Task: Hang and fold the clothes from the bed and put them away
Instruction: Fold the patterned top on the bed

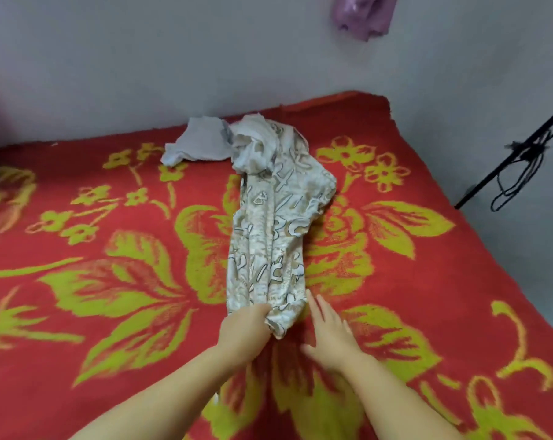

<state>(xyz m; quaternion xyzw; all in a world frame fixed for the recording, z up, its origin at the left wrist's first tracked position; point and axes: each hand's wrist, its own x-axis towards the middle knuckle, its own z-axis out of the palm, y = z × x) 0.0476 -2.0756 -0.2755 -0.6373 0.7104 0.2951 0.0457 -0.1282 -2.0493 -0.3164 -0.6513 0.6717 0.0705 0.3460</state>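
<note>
Beige patterned garment [270, 230] in left hand [243, 327]

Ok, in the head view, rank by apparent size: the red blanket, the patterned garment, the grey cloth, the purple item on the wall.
1. red blanket
2. patterned garment
3. grey cloth and purple item: look alike; the purple one is cut off by the frame, so unranked.

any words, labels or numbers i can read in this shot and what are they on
Patterned garment gripped by the left hand: letter-like shapes run across the print, something like "B" and "3", but they are too distorted and creased to read as words.
Red blanket: flowers and leaves only, no text.
Grey cloth: no label shows.
No other writing shows.
</note>
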